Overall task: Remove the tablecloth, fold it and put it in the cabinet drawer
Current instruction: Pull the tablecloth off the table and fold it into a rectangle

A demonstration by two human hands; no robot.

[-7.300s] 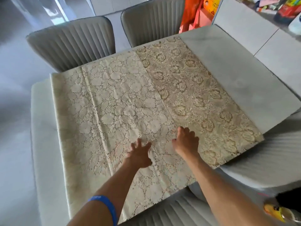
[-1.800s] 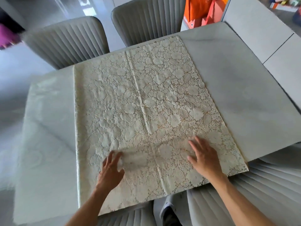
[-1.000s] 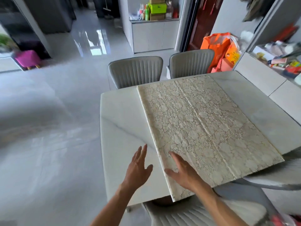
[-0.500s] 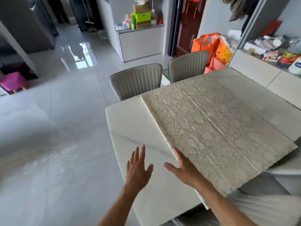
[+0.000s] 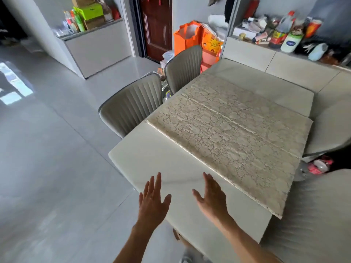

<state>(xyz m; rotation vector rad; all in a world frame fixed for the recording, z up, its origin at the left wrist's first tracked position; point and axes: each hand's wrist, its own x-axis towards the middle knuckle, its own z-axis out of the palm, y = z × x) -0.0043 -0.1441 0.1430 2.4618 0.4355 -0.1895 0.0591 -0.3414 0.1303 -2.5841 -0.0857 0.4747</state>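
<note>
The cream lace tablecloth (image 5: 228, 133) lies folded into a flat long rectangle on the white marble table (image 5: 155, 156), with a raised crease along its middle. My left hand (image 5: 152, 200) hovers with fingers spread over the table's bare near corner. My right hand (image 5: 210, 196) is also spread flat, just left of the cloth's folded edge and not touching it. Both hands hold nothing. No cabinet drawer is clearly in view.
Two grey ribbed chairs (image 5: 133, 109) (image 5: 184, 67) stand along the table's far side; another grey chair (image 5: 311, 215) is at lower right. Orange bags (image 5: 190, 38) sit by a dark red door. A cluttered white counter (image 5: 284, 57) runs behind the table. Glossy floor lies left.
I have moved round to the table's end and the view has swung. My right hand came off the cloth's edge and now hovers beside it; the cloth lies still.
</note>
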